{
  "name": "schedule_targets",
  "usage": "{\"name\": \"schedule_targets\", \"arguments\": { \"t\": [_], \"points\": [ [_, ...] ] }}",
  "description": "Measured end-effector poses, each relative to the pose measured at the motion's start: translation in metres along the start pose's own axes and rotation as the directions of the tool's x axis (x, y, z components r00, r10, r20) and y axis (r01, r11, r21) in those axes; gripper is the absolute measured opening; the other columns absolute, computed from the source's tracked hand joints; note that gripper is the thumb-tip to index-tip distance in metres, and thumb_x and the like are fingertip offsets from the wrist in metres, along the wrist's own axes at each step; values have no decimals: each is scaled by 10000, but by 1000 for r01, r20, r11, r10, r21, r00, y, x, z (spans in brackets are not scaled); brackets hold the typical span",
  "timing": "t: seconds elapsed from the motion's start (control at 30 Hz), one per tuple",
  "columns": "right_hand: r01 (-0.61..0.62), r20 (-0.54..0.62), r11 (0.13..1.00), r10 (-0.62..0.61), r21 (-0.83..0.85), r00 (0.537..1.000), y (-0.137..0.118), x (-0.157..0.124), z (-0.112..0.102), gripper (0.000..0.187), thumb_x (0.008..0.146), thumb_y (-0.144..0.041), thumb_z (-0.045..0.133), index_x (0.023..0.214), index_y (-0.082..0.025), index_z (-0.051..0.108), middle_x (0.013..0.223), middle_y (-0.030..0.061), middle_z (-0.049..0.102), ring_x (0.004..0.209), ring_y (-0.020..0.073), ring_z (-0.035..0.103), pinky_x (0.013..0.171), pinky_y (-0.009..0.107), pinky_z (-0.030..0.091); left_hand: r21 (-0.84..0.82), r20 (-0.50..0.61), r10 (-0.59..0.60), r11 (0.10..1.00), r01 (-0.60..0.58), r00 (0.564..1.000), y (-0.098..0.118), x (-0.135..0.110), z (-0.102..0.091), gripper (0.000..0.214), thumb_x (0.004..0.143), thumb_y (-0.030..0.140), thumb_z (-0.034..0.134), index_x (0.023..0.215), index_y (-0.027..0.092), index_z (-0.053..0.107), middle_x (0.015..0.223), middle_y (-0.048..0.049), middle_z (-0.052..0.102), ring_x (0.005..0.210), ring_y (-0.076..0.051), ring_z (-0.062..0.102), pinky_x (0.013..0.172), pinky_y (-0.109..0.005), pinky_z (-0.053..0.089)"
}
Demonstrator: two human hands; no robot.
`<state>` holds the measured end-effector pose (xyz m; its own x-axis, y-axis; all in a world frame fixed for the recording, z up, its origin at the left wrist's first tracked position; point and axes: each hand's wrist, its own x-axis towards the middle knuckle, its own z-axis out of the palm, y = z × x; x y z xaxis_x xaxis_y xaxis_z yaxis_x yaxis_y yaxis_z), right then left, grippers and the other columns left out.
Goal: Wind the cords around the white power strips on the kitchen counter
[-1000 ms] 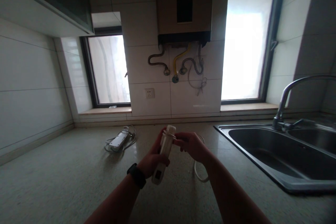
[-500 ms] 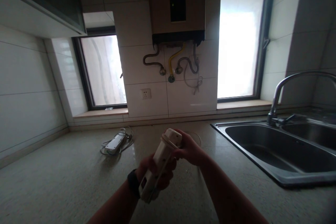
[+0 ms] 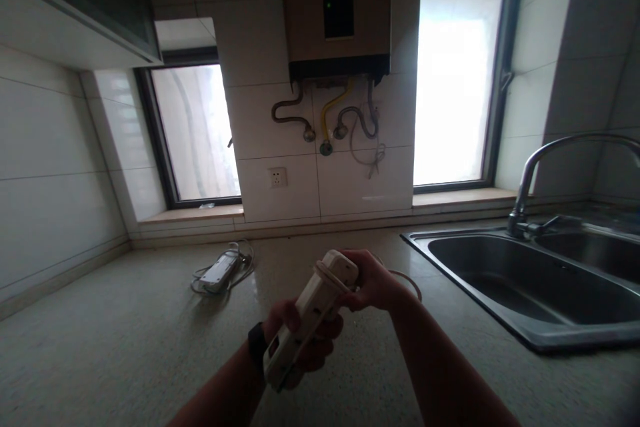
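Observation:
A white power strip (image 3: 311, 312) is held tilted above the countertop, its far end pointing up and to the right. My left hand (image 3: 316, 352), with a dark watch at the wrist, is closed around its lower and middle part; a dark reddish switch shows near the bottom end. The pale power cord (image 3: 327, 275) wraps across the strip's upper end. At that end my right hand (image 3: 371, 281) is closed on the cord, thumb against the strip's side. A loop of cord runs out to the right behind my right wrist.
On the speckled countertop (image 3: 150, 340) to the left lies a second white power strip (image 3: 221, 272) with its cord coiled about it. A steel sink (image 3: 480, 307) with a faucet (image 3: 523, 203) is at right. A wall socket (image 3: 277, 177) and water heater (image 3: 336, 40) are ahead.
The power strip's upper end and my right hand have shifted slightly right and down. The cord loop behind my right wrist now reaches further right.

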<state>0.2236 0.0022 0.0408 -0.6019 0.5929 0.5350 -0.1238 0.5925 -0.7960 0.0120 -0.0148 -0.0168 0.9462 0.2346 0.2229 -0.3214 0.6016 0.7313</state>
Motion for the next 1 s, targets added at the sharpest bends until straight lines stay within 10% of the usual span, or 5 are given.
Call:
{"name": "schedule_targets", "arguments": {
  "t": [0.37,0.53,0.63,0.8,1.0],
  "points": [
    [-119,-22,993,119,13,993,8,0,-3,376,606,-313,886,828,-133,641,635,-46,568,506,61,492,423,143,400,134,-33,-11,991,15,999,5,-1,-13,537,619,287,638,1128,124,585,842,-12,511,536,-105,547,428,-217,425],
    [-140,-149,990,137,-10,979,17,1,-5,344,638,-340,860,829,-132,663,604,-40,566,463,59,465,381,153,390,473,-198,173,879,-60,965,21,-12,-13,647,725,332,661,1318,137,490,1102,-124,613,887,-275,690,750,-412,553],
    [-182,-256,981,161,-60,953,22,4,-6,337,664,-352,834,872,-128,692,619,-31,579,460,66,473,370,165,418,775,-289,372,632,-13,882,30,-17,-5,730,828,337,678,1459,245,324,1281,-139,587,1112,-295,618,919,-471,479],
    [-285,-508,945,167,-163,845,41,14,8,301,693,-371,795,846,-127,704,596,-28,566,451,78,481,362,176,423,920,-149,720,-150,361,678,23,-5,-5,1115,628,371,887,1539,287,249,1454,-162,459,1337,-389,431,1096,-574,333],
    [-357,-537,916,212,-181,817,50,23,30,238,707,-344,763,768,-134,669,584,-27,555,424,81,501,346,172,413,701,-134,801,-339,628,583,7,16,-19,982,759,67,617,1579,280,123,1340,-132,519,1189,-299,557,1004,-450,452]
  ]
}}
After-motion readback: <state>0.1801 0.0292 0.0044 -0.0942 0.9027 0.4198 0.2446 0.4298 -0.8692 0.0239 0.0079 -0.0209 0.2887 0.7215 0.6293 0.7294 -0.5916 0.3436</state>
